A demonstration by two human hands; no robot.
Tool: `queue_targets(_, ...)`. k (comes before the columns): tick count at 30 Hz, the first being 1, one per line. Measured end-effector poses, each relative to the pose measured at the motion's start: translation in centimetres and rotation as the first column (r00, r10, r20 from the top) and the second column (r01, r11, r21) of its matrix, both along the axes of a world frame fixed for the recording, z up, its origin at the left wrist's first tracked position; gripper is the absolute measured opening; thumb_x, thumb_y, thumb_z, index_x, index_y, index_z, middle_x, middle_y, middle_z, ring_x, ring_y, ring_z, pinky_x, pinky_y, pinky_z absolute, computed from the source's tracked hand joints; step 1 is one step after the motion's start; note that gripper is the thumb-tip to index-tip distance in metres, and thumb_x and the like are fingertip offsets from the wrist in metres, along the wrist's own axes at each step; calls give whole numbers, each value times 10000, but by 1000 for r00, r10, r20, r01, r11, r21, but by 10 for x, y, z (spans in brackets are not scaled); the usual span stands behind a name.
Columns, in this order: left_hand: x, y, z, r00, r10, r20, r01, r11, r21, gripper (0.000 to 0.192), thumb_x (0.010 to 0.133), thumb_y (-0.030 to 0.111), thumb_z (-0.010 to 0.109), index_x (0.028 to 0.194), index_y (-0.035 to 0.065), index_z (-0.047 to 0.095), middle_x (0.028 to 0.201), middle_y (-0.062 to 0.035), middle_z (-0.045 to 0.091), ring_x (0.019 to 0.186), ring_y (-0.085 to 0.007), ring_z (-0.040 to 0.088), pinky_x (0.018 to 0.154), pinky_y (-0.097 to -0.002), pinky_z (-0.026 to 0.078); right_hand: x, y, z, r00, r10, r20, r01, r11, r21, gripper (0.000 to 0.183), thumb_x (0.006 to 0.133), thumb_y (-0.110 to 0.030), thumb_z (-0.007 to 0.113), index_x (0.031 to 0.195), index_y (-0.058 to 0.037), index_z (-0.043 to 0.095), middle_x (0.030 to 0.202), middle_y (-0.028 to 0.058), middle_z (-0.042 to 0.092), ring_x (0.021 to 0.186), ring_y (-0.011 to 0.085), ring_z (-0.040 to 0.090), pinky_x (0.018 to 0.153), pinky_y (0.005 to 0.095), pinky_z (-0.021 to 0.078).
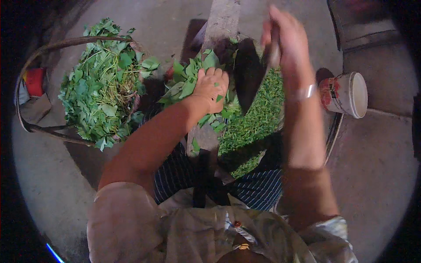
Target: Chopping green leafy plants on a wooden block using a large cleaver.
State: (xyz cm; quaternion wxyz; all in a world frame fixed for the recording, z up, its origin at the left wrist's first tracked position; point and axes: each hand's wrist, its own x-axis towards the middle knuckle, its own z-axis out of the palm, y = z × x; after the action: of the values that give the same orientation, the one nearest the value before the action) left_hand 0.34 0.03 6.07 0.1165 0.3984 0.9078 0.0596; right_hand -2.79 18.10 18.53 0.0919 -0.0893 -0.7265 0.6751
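My left hand [212,88] presses down on a bunch of leafy green stems [187,77], which lies across a long wooden board [222,21]. To its right, my right hand [291,42] is raised and blurred, its fingers closed around the handle of a broad dark blade [248,74], which looks like a large knife. The blade points down beside the board, right of the bunch. Finely chopped greens [256,121] lie beneath and beyond the blade, partly in shadow. Small leaf pieces stick to my left hand and to the near end of the board.
At the left, a basket with a curved wooden handle [24,70] holds a large heap of leafy vines [102,88]. A red object [35,81] lies beyond the handle. On the right, a whitish plastic bucket [343,95] with red marks and writing rests on the concrete floor [371,157].
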Motion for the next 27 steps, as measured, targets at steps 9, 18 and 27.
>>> queue_targets(9,22,-3,-5,962,-7,-273,47,989,141,583,607,113,630,1136,-67,464,1106,-171,475,1076,-317,420,897,-460,314,2,26,-7,973,179,143,-173,983,-53,289,874,-303,537,735,-51,509,514,62,522,442,140,521,412,259,397)
queue_targets(18,0,3,-5,991,91,-97,-93,996,-11,584,617,123,616,1148,-65,460,1147,-198,461,1136,-341,397,970,-472,280,45,-21,-16,998,-61,12,59,991,123,271,879,-286,529,751,-49,507,527,65,521,431,143,512,407,268,391)
queue_targets(27,15,13,-1,995,21,-97,-8,991,134,563,617,119,619,1114,-92,461,1145,-228,445,1157,-363,377,955,-472,289,-50,44,2,978,105,180,-55,963,-266,283,895,-288,501,700,-83,492,532,43,498,439,166,480,436,290,388)
